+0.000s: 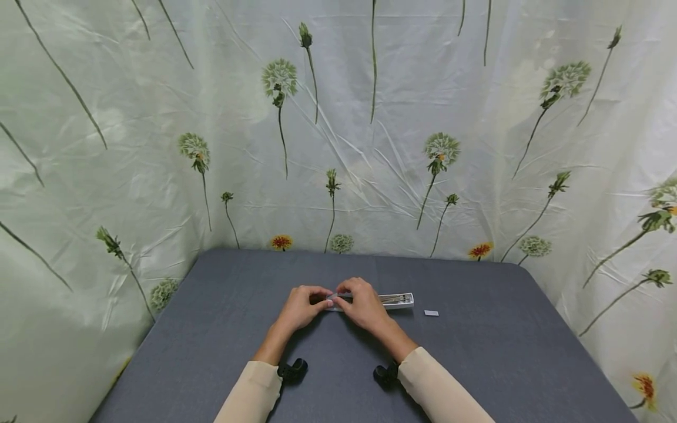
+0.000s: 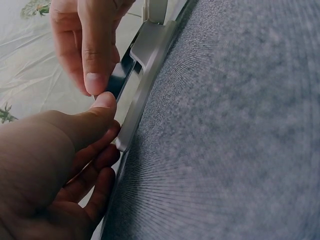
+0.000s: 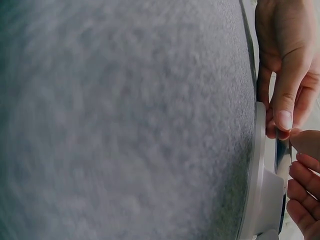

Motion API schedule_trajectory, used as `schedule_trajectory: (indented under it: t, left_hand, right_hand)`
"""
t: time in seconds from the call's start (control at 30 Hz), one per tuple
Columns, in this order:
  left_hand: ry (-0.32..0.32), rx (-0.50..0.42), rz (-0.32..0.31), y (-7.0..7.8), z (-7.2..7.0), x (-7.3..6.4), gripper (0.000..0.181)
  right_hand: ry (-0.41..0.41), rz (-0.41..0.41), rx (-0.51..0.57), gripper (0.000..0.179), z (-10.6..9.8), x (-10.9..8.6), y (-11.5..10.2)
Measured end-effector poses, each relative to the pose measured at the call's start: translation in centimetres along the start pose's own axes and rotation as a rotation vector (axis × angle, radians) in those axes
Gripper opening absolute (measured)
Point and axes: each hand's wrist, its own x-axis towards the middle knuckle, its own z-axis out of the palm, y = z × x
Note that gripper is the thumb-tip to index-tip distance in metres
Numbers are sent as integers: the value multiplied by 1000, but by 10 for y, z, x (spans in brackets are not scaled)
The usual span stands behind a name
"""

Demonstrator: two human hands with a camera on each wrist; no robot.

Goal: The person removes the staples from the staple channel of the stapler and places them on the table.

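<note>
A white and grey stapler (image 1: 406, 301), swung open, lies lengthwise between both hands, the inside of its lid showing metal parts at the right end. My left hand (image 1: 299, 306) pinches the dark metal staple channel (image 2: 119, 80) at its left end, between thumb and fingers. From the other side, my right hand (image 1: 365, 302) has thumb and forefinger closed on the same channel, the fingertips of both hands meeting there. Below them runs the stapler's pale base (image 2: 142, 85). The fingers hide what lies inside the channel tip.
Right of the stapler lies a small pale rectangular piece (image 1: 431, 313), like a short staple strip. The grey cloth-covered table (image 1: 492, 352) reaches back to a hanging flower-printed curtain (image 1: 370, 147). Each wrist carries a black camera mount (image 1: 294, 371).
</note>
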Motion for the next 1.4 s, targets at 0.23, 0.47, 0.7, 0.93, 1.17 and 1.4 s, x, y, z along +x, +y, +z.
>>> schedule_trajectory:
  t: [0.23,0.47,0.7,0.93,1.17,1.4]
  left_hand:
    - [-5,-2,4,0,2,1,18]
    - [1,-13,-5,0,1,-1,18]
    - [11,-29,-11,1,2,0,18]
    - [14,-18,-14,-2,3,0,20]
    - [28,-24,-6,-3,2,1,20]
    - [30,-25,-5,-2,2,1,16]
  right_hand:
    - [-64,-35,-57,18,-2,0,3]
    - [-76,-31,-23,17,-3,-2,4]
    - [-56,-40,23,15,-7,-4,7]
    - [-48,-33,39,15,-11,-6,11]
    - [-37,-30,68,17,-17,-8,13]
    - [-23,-33,79,16,-25,-10,17]
